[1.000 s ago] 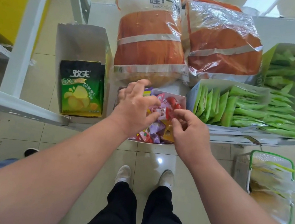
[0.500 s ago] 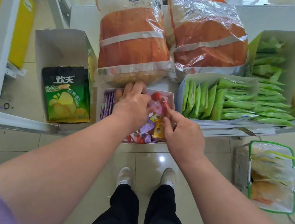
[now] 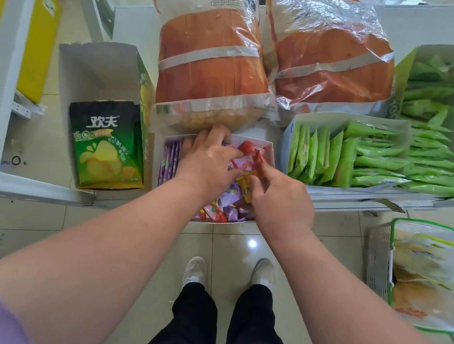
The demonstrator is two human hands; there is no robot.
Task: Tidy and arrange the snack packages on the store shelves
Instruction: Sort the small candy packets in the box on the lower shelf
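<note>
**Sorting small snack packets in a shelf-edge box**

Reaching into a white open-topped box at the front edge of the shelf, both hands work among loose small packets of red, purple and yellow. The left hand lies palm-down over the packets, fingers extended toward the far wall of the box and holding nothing that can be seen. The right hand has its thumb and forefinger closed in a pinch on a red packet, raised just above the heap. A row of purple packets stands upright along the box's left wall. Directly behind the box lie two large orange-and-clear bags, side by side. To the left stands an open carton holding a green chip packet; to the right, trays of green sachets. A green-rimmed basket sits on the floor at right, holding clear-wrapped goods.
</note>
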